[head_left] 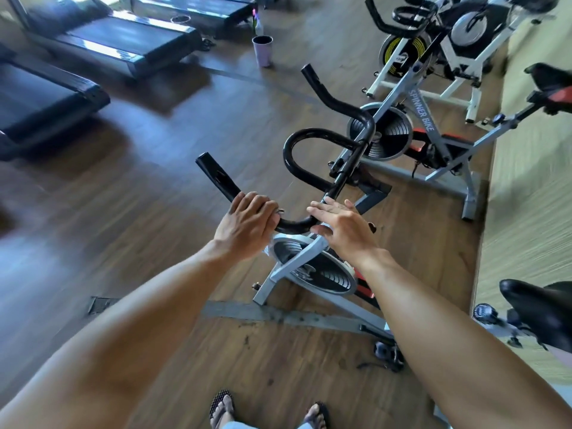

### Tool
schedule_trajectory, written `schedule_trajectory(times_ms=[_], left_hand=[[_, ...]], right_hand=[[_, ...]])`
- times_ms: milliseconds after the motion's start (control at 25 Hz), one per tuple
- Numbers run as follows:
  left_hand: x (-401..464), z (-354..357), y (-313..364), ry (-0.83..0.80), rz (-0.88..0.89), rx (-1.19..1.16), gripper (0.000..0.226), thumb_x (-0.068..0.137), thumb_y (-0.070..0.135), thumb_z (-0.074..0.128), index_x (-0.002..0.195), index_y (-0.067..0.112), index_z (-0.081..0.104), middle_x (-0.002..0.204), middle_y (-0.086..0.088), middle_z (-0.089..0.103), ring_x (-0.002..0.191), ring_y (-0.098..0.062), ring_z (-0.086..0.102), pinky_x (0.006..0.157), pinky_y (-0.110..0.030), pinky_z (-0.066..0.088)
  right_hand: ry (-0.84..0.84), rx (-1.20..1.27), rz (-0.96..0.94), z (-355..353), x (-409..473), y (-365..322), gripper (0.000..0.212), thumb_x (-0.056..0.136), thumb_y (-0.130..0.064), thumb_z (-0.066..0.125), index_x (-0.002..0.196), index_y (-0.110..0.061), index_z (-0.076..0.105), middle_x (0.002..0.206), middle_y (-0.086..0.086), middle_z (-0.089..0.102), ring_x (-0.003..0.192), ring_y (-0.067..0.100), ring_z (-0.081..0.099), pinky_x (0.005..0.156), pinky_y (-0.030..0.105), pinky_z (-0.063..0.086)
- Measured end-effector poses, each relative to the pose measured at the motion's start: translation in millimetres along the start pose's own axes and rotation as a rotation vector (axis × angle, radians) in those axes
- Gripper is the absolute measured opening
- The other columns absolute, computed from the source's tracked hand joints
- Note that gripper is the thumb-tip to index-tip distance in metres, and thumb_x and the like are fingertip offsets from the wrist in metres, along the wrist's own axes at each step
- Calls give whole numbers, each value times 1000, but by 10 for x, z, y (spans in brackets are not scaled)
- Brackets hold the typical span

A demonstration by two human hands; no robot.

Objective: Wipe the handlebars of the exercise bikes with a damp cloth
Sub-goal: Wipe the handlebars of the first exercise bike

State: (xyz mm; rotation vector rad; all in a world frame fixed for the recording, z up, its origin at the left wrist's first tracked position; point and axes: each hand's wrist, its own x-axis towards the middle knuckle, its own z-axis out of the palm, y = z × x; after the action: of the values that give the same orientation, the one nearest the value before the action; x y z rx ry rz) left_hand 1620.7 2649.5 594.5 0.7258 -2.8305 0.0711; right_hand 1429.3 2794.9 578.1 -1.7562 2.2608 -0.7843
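1. The left hand (247, 222), at mid-frame, is wrapped shut around the black handlebar (297, 226) of the nearest bike (312, 267), seemingly to steady it.
2. The right hand (340, 226), just right of it, has its fingers spread open and flat against the bar's inner bend, gripping nothing.
3. No cloth shows in either hand; whether one is tucked under the left palm cannot be told.
4. A second bike (411, 119) stands in the upper right, its bars untouched.
5. A cup (262, 51) sits on the floor at upper centre, perhaps holding water.
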Motion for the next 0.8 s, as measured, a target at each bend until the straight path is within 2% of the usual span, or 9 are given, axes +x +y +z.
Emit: schedule_trajectory(times_ms=[200, 320, 440, 560, 800], left_hand=[[-6, 113, 373, 11, -107, -50, 48, 103, 39, 20, 111, 16, 61, 107, -5, 61, 108, -27, 49, 103, -41, 32], [-15, 108, 643, 0, -160, -91, 48, 101, 40, 18, 115, 16, 57, 109, -6, 59, 111, -27, 47, 108, -43, 29], [-28, 68, 536, -39, -69, -54, 50, 101, 42, 15, 125, 20, 52, 116, -4, 61, 116, -25, 51, 114, -43, 25], [-13, 4, 243, -63, 43, 11, 47, 103, 44, 17, 127, 22, 52, 121, 0, 63, 119, -24, 56, 116, -45, 24], [-26, 80, 426, -42, -103, 11, 45, 102, 42, 21, 118, 19, 55, 115, -4, 60, 114, -26, 50, 112, -44, 30]], right_hand=[[-6, 1, 19, -13, 42, -16, 48, 86, -23, 73, 133, -19, 61, 141, -3, 56, 141, 16, 41, 119, 33, 15], [-10, -9, 19, -33, 50, -19, 49, 86, -25, 73, 132, -20, 61, 141, -3, 57, 141, 16, 42, 118, 32, 16], [-13, 1, 20, -43, 50, -28, 49, 84, -25, 75, 132, -20, 62, 141, -2, 57, 140, 16, 42, 117, 32, 16], [-8, 13, 30, -56, 54, -33, 50, 84, -26, 75, 132, -21, 62, 141, -3, 57, 141, 15, 41, 117, 29, 15], [14, 31, 38, -4, 43, -12, 48, 84, -25, 75, 130, -20, 63, 139, -3, 58, 141, 16, 41, 117, 31, 15]])
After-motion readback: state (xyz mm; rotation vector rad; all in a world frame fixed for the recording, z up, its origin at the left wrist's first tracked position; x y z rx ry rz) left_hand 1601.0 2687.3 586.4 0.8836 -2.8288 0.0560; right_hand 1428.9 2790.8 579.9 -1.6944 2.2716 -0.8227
